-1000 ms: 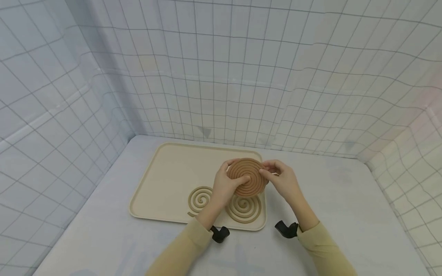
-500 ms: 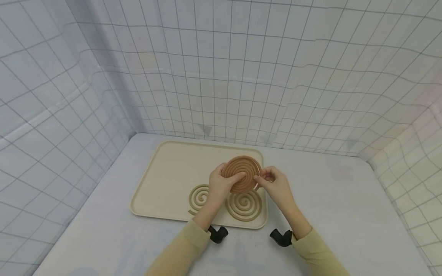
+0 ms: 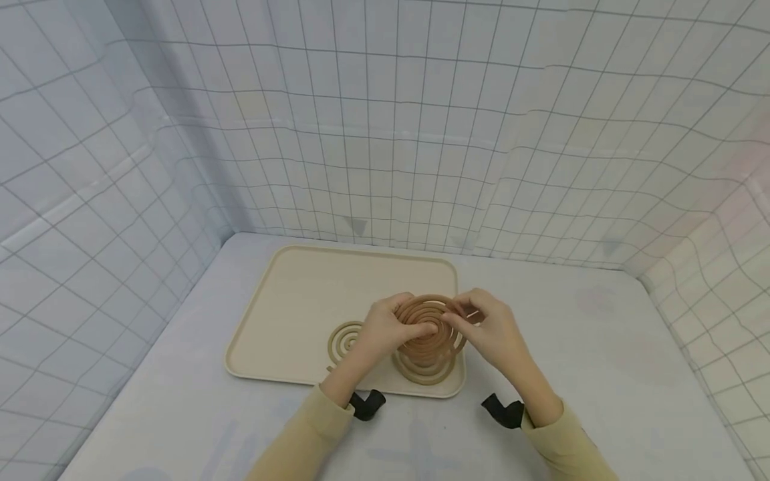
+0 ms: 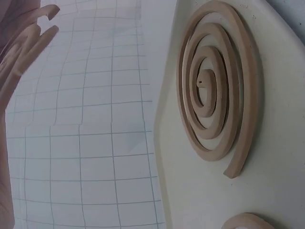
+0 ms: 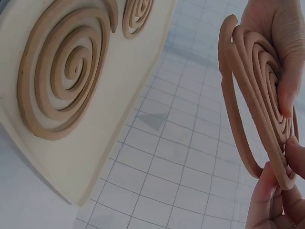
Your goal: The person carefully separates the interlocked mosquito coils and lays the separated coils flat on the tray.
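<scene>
In front of me both hands hold a pair of reddish-brown mosquito coils [image 3: 421,309] up over the tray's right side. My left hand [image 3: 380,334] grips the nested rings with its thumb laid across the middle. My right hand [image 3: 492,331] pinches the outer ring at the right edge. In the right wrist view the held coils [image 5: 252,107] stand tilted, and one outer loop hangs apart from the rest. Part of them shows at the upper left of the left wrist view. Two tan mosquito coils lie flat on the tray, the right one [image 3: 424,380] below the hands, the left one [image 3: 331,344] partly behind my forearm.
The cream tray [image 3: 289,294] lies on a white-covered table [image 3: 589,374]. Grid-patterned white cloth walls [image 3: 373,153] rise at the back and on both sides. Black wrist mounts [image 3: 504,411] stick out near both sleeves.
The held coils were a flat, tight disc; their rings now spread apart. The hands moved left, then slightly right and down, and the right hand has drawn the outer ring outward.
</scene>
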Motion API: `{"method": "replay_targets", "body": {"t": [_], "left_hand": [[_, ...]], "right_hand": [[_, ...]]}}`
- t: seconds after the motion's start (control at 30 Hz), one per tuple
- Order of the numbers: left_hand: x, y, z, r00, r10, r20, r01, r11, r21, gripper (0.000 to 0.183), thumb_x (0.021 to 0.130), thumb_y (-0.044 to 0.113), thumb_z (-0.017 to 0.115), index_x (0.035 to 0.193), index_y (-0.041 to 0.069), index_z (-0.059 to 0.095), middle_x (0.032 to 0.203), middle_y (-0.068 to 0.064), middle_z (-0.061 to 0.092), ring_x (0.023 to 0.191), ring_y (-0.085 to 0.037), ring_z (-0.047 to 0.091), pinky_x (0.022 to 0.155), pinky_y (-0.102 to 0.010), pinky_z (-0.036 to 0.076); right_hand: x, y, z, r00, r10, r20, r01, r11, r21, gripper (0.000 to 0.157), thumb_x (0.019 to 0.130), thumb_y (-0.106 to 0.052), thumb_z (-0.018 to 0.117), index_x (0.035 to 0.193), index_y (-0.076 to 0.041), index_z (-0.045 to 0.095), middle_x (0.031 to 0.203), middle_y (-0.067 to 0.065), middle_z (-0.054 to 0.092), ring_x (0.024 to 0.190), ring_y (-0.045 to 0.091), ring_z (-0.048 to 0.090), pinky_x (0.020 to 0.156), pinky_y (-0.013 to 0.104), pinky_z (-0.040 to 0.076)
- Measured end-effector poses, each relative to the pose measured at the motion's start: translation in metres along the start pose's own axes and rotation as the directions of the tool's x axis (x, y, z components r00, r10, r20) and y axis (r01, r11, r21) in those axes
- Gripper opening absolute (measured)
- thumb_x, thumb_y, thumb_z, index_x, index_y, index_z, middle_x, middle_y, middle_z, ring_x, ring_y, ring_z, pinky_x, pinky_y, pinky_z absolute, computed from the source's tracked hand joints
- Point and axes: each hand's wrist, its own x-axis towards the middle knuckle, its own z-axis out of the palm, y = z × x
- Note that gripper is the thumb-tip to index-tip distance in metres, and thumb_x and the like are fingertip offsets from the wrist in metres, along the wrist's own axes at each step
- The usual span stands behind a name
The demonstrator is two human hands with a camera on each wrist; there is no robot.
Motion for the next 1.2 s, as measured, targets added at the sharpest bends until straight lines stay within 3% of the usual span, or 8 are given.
{"method": "replay_targets", "body": {"t": [0.13,0.3,0.43,0.57,0.7,0.83,1.0,1.2], "left_hand": [[-0.003,0.0,-0.003,0.999,-0.028,-0.016,0.027,0.996,-0.082,0.031,0.075,0.024,0.087,0.099,0.012,0.071,0.08,0.002,0.067,0.069,-0.007,0.057,0.061,-0.024,0.051],[-0.006,-0.002,-0.006,0.987,-0.098,-0.129,0.061,0.962,-0.265,0.036,0.075,0.021,0.087,0.106,0.011,0.07,0.09,0.0,0.071,0.08,-0.011,0.063,0.071,-0.027,0.055],[-0.007,-0.005,-0.007,0.983,-0.104,-0.151,0.055,0.953,-0.299,0.036,0.075,0.021,0.087,0.106,0.012,0.07,0.093,-0.001,0.072,0.082,-0.011,0.065,0.072,-0.027,0.056],[-0.008,-0.007,-0.008,0.989,-0.069,-0.13,0.034,0.967,-0.251,0.032,0.076,0.02,0.086,0.103,0.012,0.071,0.088,-0.001,0.07,0.077,-0.01,0.063,0.067,-0.024,0.054],[-0.009,-0.006,-0.008,0.996,-0.019,-0.082,0.004,0.983,-0.185,0.029,0.076,0.02,0.086,0.1,0.012,0.072,0.085,-0.002,0.068,0.073,-0.009,0.059,0.063,-0.022,0.051],[-0.01,-0.005,-0.009,0.999,0.003,-0.044,-0.009,0.99,-0.142,0.029,0.076,0.02,0.086,0.1,0.013,0.072,0.087,-0.004,0.07,0.074,-0.008,0.059,0.064,-0.022,0.051],[-0.011,-0.006,-0.01,1.0,0.004,-0.025,-0.007,0.992,-0.129,0.033,0.076,0.022,0.086,0.104,0.014,0.071,0.092,-0.005,0.071,0.077,-0.008,0.062,0.068,-0.023,0.053],[-0.013,-0.011,-0.014,1.0,-0.021,-0.024,0.016,0.981,-0.194,0.036,0.08,0.018,0.083,0.113,0.013,0.069,0.097,-0.005,0.068,0.082,-0.01,0.061,0.071,-0.023,0.054]], "right_hand": [[-0.005,-0.005,-0.001,0.995,0.101,-0.001,-0.101,0.991,0.091,0.013,0.085,-0.015,0.077,0.092,-0.009,0.068,0.089,0.003,0.069,0.079,0.005,0.064,0.069,0.023,0.057],[-0.009,-0.005,0.009,0.965,0.26,0.039,-0.26,0.922,0.287,0.021,0.087,-0.017,0.075,0.096,0.0,0.066,0.087,0.011,0.07,0.076,0.007,0.067,0.071,0.026,0.058],[-0.011,-0.004,0.016,0.95,0.3,0.081,-0.309,0.885,0.347,0.025,0.088,-0.017,0.075,0.098,0.003,0.064,0.088,0.015,0.069,0.075,0.008,0.068,0.073,0.028,0.059],[-0.009,-0.002,0.015,0.969,0.241,0.056,-0.247,0.931,0.27,0.02,0.088,-0.016,0.075,0.096,-0.002,0.064,0.093,0.011,0.068,0.08,0.006,0.065,0.071,0.024,0.057],[-0.004,-0.003,0.011,0.999,0.037,0.026,-0.04,0.992,0.123,0.016,0.085,-0.012,0.077,0.095,-0.008,0.066,0.091,0.004,0.068,0.082,0.005,0.063,0.07,0.023,0.057],[0.001,-0.004,0.007,0.992,-0.122,0.026,0.122,0.992,0.01,0.017,0.081,-0.009,0.08,0.092,-0.011,0.068,0.082,-0.003,0.062,0.078,0.005,0.06,0.068,0.024,0.057],[0.002,-0.007,0.005,0.99,-0.136,0.033,0.136,0.991,0.014,0.015,0.081,-0.009,0.08,0.09,-0.01,0.069,0.082,-0.004,0.064,0.076,0.007,0.061,0.067,0.024,0.056],[0.001,-0.007,0.009,0.997,-0.067,-0.03,0.069,0.995,0.066,0.015,0.081,-0.007,0.078,0.088,-0.008,0.064,0.085,0.002,0.067,0.078,0.005,0.063,0.066,0.023,0.057]]}}
